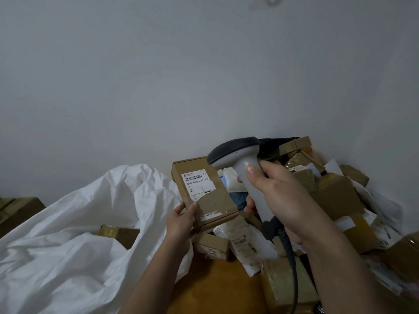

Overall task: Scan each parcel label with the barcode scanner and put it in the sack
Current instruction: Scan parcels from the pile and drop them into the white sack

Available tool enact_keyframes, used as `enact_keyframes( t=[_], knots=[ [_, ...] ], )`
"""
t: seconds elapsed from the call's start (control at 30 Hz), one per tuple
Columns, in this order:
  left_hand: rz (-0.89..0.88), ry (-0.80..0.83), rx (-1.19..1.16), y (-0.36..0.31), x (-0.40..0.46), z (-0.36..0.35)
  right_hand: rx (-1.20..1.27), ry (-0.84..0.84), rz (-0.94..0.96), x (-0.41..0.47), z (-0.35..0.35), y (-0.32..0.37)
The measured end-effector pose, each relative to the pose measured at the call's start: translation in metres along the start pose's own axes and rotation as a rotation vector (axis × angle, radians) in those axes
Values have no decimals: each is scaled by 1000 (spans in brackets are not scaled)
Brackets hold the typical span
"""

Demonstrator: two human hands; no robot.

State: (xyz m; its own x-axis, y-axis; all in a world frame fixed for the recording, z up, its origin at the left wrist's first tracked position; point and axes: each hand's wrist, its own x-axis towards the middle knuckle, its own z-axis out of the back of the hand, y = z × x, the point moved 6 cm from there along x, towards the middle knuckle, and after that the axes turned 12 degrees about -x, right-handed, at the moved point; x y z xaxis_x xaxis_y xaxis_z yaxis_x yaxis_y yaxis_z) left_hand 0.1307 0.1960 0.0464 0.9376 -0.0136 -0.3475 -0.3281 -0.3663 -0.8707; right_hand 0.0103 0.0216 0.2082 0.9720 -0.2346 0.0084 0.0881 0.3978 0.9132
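My left hand [181, 222] grips the lower left corner of a flat brown cardboard parcel [212, 201] and holds it tilted up, its white barcode label [197, 183] facing me. My right hand [285, 200] is wrapped around the handle of a grey barcode scanner [243, 164]. The scanner's dark head points left, just above the parcel's top right corner. Its coiled black cable [292, 266] hangs down past my right wrist. The white sack [74, 225] lies crumpled and open at the left, with a brown box [120, 233] showing in its mouth.
A heap of brown boxes [335, 196] and white mailer bags [247, 244] fills the right side against the wall. A wooden tabletop [213, 284] shows between my forearms. More cardboard boxes [18, 211] stand at the far left edge.
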Motion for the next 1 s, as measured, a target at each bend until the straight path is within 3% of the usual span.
enact_keyframes(
  t=[0.13,0.4,0.5,0.57,0.7,0.77,0.87,1.0],
  knots=[
    [-113,-101,-36,-13,3,19,40,44,-20,7,-16,-2],
    [-581,-740,-200,-78,-8,128,106,79,-95,26,-51,-17],
    [-623,-867,-126,-87,-3,166,89,82,-109,33,-63,-22],
    [-510,-848,-28,-80,13,183,80,77,-123,38,-70,-27],
    [-127,-589,354,-45,51,194,101,57,-173,45,-78,-40],
    [-24,-627,492,-36,56,193,104,45,-212,47,-77,-50],
    [-108,-724,601,-51,44,157,86,6,-269,48,-69,-64],
    [-382,-454,676,-41,49,91,126,-76,-352,43,-50,-84]
  ],
)
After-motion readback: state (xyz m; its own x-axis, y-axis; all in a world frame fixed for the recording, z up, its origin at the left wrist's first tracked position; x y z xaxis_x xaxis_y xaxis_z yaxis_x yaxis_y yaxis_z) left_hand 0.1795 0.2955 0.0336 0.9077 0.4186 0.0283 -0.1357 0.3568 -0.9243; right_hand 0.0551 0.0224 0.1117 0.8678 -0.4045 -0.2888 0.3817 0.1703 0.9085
